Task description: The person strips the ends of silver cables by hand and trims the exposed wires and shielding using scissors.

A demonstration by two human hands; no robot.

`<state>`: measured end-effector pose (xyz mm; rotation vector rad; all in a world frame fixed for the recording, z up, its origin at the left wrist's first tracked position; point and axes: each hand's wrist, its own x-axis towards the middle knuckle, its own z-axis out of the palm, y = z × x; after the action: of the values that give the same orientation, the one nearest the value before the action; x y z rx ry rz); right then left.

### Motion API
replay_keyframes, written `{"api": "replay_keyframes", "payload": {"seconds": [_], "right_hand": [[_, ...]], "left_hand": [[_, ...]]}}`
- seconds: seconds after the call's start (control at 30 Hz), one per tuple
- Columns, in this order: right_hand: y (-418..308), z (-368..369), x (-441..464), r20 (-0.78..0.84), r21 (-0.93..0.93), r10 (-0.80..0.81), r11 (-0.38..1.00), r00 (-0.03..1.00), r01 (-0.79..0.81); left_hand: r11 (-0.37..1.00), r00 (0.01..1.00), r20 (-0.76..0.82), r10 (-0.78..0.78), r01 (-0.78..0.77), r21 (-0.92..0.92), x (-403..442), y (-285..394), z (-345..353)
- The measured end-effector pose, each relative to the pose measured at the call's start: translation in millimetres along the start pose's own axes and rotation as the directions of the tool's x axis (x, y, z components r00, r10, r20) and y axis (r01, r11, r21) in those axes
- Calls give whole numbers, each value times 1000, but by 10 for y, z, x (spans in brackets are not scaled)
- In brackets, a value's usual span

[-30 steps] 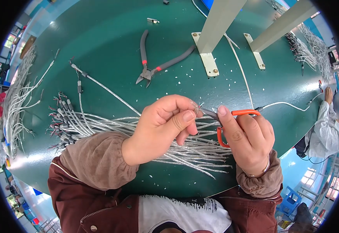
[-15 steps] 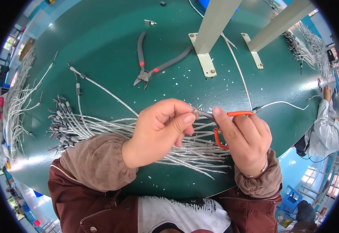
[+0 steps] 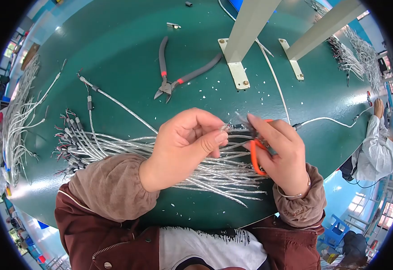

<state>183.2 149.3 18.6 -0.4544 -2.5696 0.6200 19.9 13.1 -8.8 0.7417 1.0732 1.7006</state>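
My left hand (image 3: 183, 146) is closed in a pinch on the frayed, fine-wired end of a cable (image 3: 226, 127), above the bundle. Closed around orange-handled scissors (image 3: 255, 161) is my right hand (image 3: 282, 155), just to the right of that end. The scissor blades look blurred and point up and left, close to the cable end. Beneath both hands lies a bundle of silvery braided cables (image 3: 214, 173), with dark sleeves and thin bare wires at its left end. Part of the held cable is hidden by my fingers.
Diagonal cutters (image 3: 167, 86) with grey handles lie spread on the green table (image 3: 115, 40). Two metal posts (image 3: 246, 36) are bolted at the back. More cables (image 3: 21, 121) lie left and far right. A co-worker's sleeve (image 3: 374, 144) shows at right. White scraps dot the table.
My right hand has turned and shifted slightly left and down with the scissors, whose blades have swung upward. The left hand keeps its pinch in nearly the same place.
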Motion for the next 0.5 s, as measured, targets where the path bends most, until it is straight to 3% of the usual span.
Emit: {"api": "replay_keyframes", "payload": {"seconds": [0.1, 0.2, 0.3, 0.33, 0.37, 0.43, 0.47, 0.5], "right_hand": [[-20, -2, 31, 124, -110, -40, 992, 991, 54], [26, -40, 57, 37, -110, -163, 980, 986, 166], [-129, -122, 106, -45, 315, -47, 947, 998, 58], [-212, -158, 138, -6, 386, -17, 923, 1000, 19], [-204, -74, 142, -32, 453, -51, 889, 998, 60], [-258, 49, 143, -126, 490, -74, 863, 989, 127], [-319, 29, 143, -11, 585, 37, 811, 999, -23], [-273, 98, 148, -53, 613, 26, 790, 998, 12]], "left_hand": [[995, 995, 35, 98, -99, 15, 17, -12, -2], [982, 984, 62, 167, -171, 77, 30, 3, 18], [919, 968, 92, 233, -251, 304, 1, 29, -7], [871, 957, 128, 259, -289, 397, 4, 32, 3], [872, 960, 3, 278, -254, 419, -16, 8, 71], [788, 938, 70, 340, -325, 523, -33, -7, 31], [770, 912, 126, 391, -399, 498, -22, 6, 49], [778, 907, 119, 404, -409, 477, -29, 21, 100]]}}
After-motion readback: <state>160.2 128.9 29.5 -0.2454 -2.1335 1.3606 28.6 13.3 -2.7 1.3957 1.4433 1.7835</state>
